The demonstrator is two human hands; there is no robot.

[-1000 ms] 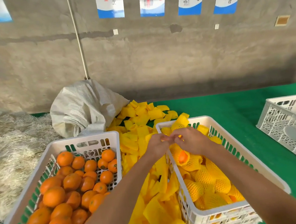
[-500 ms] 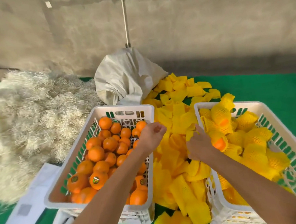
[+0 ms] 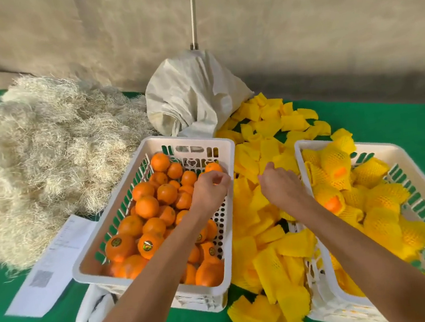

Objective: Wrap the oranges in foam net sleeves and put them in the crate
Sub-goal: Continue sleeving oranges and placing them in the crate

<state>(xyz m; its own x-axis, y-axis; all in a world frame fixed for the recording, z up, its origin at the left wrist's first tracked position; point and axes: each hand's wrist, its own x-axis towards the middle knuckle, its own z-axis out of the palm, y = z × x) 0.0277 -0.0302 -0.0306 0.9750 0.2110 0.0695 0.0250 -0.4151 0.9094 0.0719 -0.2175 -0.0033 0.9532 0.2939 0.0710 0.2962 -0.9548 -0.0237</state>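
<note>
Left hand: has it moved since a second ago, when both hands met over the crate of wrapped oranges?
Yes. The left hand has moved left, away from the wrapped-orange crate, and is now over the bare-orange crate.

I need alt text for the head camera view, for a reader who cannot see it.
Two bare forearms reach over a green table: the left hand over a white crate of bare oranges, the right hand over loose yellow foam sleeves. Another crate at right holds sleeved oranges.

Left hand [image 3: 210, 188] hovers curled over the orange crate [image 3: 230, 211]; right hand [image 3: 280, 186], at three o'clock, touches foam sleeves [image 3: 256, 224].
</note>
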